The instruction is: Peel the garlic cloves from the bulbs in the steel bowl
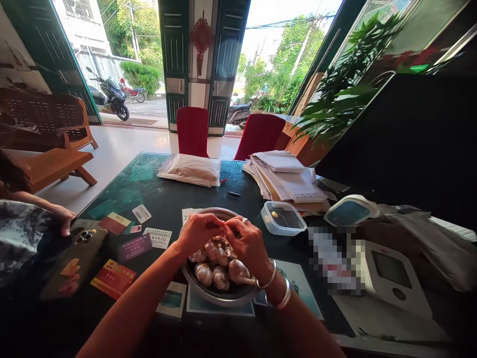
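My left hand [199,231] and my right hand [248,243] meet above a steel bowl [219,296], their fingertips pinching a small brownish bit [215,224], probably a garlic clove or piece of skin. Too little shows to tell which. The bowl holds several whole garlic bulbs [219,261] with papery white skins, some loose skin lying among them. Neither hand touches the bulbs, though my right wrist, with its metal bangles [276,291], passes close over the bowl's rim.
The dark glass-topped table holds scattered cards, a phone [74,263], a plastic box [283,219], stacked papers [283,179], a wrapped bag [190,170] and a blood pressure monitor [391,278]. Another person's hand [63,219] rests at the table's left edge. Red chairs [193,132] stand beyond.
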